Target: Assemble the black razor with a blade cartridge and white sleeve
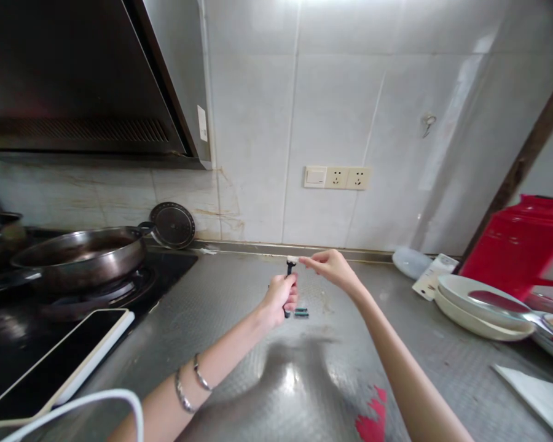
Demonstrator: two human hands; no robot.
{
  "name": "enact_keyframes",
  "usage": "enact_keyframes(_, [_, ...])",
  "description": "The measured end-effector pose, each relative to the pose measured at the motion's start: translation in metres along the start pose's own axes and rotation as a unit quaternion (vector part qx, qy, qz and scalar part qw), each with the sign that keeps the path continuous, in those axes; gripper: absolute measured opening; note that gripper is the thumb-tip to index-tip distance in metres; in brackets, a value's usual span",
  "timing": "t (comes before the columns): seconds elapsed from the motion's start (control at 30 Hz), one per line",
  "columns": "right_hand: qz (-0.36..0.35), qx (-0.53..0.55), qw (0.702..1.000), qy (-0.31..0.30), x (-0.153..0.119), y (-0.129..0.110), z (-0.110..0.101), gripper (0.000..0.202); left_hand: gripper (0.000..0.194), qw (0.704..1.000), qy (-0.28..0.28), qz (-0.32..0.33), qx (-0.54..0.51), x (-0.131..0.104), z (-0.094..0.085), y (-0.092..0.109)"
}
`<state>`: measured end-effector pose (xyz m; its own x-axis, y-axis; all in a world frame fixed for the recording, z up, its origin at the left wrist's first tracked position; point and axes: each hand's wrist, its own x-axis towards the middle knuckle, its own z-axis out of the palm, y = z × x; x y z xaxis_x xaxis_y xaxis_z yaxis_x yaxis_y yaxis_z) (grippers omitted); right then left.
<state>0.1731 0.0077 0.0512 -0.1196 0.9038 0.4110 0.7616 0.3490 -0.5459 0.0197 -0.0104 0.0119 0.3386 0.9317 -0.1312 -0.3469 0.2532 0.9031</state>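
My left hand is wrapped round the black handle of what looks like a razor, held upright above the counter. A small white piece sits across its top. Thumb and fingertips of my right hand pinch the right end of that white piece. Just right of my left hand, small dark bars with teal edges lie on the metal counter; they are too small to name surely.
At left are a steel pan on the hob, a phone and a white cable. A round dark disc leans on the wall. At right stand stacked dishes and a red jug. Sockets are on the wall.
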Motion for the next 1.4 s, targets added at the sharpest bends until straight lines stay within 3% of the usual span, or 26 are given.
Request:
enact_keyframes(0.17, [0.001,-0.018,1.000,-0.005,0.001,0.004,0.001,0.059,0.035,0.999,0.003,0.045,-0.016,-0.002,-0.001,0.006])
enact_keyframes(0.3, [0.040,-0.053,0.998,0.023,0.001,0.026,-0.008,0.058,0.039,0.992,0.001,0.119,-0.047,-0.005,-0.011,0.032])
enact_keyframes(0.47, [0.039,-0.001,0.997,0.061,0.002,0.031,-0.013,0.061,0.037,0.988,-0.012,0.138,-0.063,-0.007,-0.023,0.057])
enact_keyframes(0.7, [-0.017,0.011,0.998,0.062,0.006,0.025,-0.006,0.041,0.032,0.990,-0.050,0.129,-0.040,-0.008,-0.025,0.059])
enact_keyframes(1.03, [0.045,0.015,0.993,0.107,-0.001,0.006,0.007,0.025,0.035,0.989,-0.086,0.116,-0.004,-0.016,-0.020,0.062])
enact_keyframes(1.17, [0.032,0.028,0.995,0.088,-0.003,0.001,0.010,0.026,0.036,0.989,-0.096,0.115,0.000,-0.018,-0.019,0.064])
enact_keyframes(1.27, [0.048,0.039,0.997,0.042,-0.006,-0.001,0.015,0.037,0.035,0.987,-0.105,0.118,0.001,-0.019,-0.019,0.065])
enact_keyframes(1.4, [0.084,-0.068,0.994,-0.019,-0.013,-0.008,0.028,0.041,0.034,0.986,-0.114,0.121,0.003,-0.021,-0.018,0.066])
